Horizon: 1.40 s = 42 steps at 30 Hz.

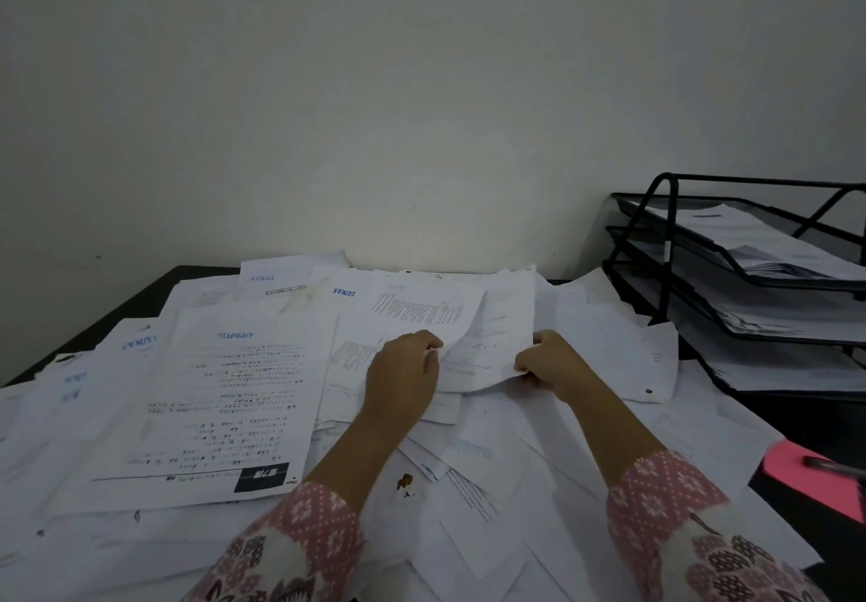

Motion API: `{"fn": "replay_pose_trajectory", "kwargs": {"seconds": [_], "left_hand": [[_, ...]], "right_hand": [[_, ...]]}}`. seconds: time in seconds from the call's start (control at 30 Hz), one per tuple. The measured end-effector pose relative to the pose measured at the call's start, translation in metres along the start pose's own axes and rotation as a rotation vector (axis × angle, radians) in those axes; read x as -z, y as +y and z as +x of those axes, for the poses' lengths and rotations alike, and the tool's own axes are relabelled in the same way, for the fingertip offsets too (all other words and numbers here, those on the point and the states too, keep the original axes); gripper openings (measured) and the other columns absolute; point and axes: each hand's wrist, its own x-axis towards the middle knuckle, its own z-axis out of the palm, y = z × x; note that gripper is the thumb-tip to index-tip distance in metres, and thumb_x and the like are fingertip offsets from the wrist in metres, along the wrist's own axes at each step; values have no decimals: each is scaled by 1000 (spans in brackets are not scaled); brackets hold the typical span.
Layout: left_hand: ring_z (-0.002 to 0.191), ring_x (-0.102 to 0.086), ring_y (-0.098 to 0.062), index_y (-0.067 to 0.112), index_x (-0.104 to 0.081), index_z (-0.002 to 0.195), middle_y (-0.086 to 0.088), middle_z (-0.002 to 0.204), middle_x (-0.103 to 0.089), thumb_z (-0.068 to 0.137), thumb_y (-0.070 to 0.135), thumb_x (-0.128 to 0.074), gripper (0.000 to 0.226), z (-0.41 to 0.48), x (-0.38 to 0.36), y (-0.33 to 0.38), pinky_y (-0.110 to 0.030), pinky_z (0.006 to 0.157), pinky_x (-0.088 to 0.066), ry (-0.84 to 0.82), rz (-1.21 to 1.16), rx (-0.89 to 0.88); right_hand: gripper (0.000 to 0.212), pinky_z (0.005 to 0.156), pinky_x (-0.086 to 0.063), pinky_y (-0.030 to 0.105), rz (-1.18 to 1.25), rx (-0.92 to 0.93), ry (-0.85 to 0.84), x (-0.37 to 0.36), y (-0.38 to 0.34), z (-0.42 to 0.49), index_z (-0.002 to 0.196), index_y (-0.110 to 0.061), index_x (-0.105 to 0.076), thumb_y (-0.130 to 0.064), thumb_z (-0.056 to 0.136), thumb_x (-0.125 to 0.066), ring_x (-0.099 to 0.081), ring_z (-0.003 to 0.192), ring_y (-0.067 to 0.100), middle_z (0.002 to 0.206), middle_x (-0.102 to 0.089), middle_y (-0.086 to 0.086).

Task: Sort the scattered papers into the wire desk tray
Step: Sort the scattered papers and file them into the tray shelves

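White sheet (473, 348) pinched by both edges, left hand (405, 374) and right hand (546, 364); tray (665, 245) cropped right, print seemingly illegible.

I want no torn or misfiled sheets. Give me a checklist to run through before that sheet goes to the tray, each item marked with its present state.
1. Left hand has a grip on the sheet: ok, it pinches the left edge.
2. Right hand has a grip: ok, it pinches the lower right corner.
3. Only one sheet lifted: cannot tell.
4. Sheet free of the pile: not ok, its far part lies on other papers.
5. Tray within view and open-fronted: ok.
6. Room on the tiers: cannot tell, all hold papers.
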Motion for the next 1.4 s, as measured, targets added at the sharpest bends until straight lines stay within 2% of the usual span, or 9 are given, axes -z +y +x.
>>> {"fn": "replay_pose_trajectory", "kwargs": {"seconds": [0.17, 0.3, 0.4, 0.5, 0.73, 0.87, 1.0, 1.2, 1.4], "left_hand": [[89, -64, -13, 8, -69, 100, -2, 97, -70, 90, 13, -58, 16, -3, -17, 19, -16, 79, -47, -99, -144, -25], [80, -62, -9, 7, -71, 95, -1, 89, -71, 91, 18, -59, 16, -6, -21, 30, -12, 71, -44, -180, -279, 49], [81, -65, -11, 11, -70, 96, 0, 86, -72, 95, 30, -52, 26, -7, -13, 34, -21, 75, -51, -258, -442, 207], [84, -67, -13, 15, -69, 97, 0, 87, -71, 97, 30, -48, 26, -4, 6, 23, -25, 77, -53, -251, -513, 309], [87, -58, -11, 13, -66, 100, -3, 99, -66, 90, 6, -55, 16, 0, 71, -41, -11, 71, -40, 39, -40, 325], [107, -52, -26, 15, -60, 114, -11, 117, -57, 90, 11, -56, 25, -9, 109, -79, -37, 89, -44, 87, 304, 514], [123, -39, -36, 12, -42, 132, -18, 133, -41, 93, 34, -49, 45, -16, 141, -102, -47, 104, -31, -91, 622, 825], [128, -34, -36, 7, -36, 134, -19, 137, -38, 78, 72, -49, 87, -28, 166, -118, -44, 106, -27, -185, 727, 943], [115, -44, -34, 3, -46, 117, -20, 123, -44, 74, 59, -67, 75, -30, 180, -120, -43, 92, -42, -64, 648, 874]], "right_hand": [[9, 65, -44, 33, 116, -91, -22, 0, 2, -1, 81, -1, -47, 4, 87, -43, -50, 68, 25, 79, -50, 14], [36, 95, -47, 40, 254, -53, 15, -13, 6, 1, 111, -1, -58, -32, 94, -52, -59, 102, 32, 109, -62, 12], [43, 91, -52, 42, 138, -11, 22, -19, 9, -1, 119, 1, -57, -16, 81, -68, -60, 104, 31, 118, -62, 16], [46, 86, -49, 36, 77, -3, 70, -16, 7, -2, 124, 1, -48, -3, 81, -64, -55, 109, 32, 124, -55, 17], [30, 89, -46, 39, 253, -13, 188, 14, 7, -7, 116, 5, -53, 8, 86, -48, -55, 107, 34, 122, -57, 19], [30, 91, -44, 38, 352, -16, 239, 22, 6, -18, 118, 8, -53, 6, 88, -48, -52, 102, 31, 121, -56, 18], [32, 90, -43, 37, 445, -9, 269, 21, -3, -26, 121, 7, -51, 5, 89, -47, -50, 101, 27, 125, -55, 17], [33, 97, -42, 41, 437, 33, 153, -9, -22, -33, 122, 7, -51, 6, 90, -48, -52, 112, 34, 127, -55, 18], [33, 81, -43, 33, 264, 61, -7, -51, -25, -37, 120, 4, -52, 3, 87, -50, -53, 103, 29, 123, -57, 15]]}}
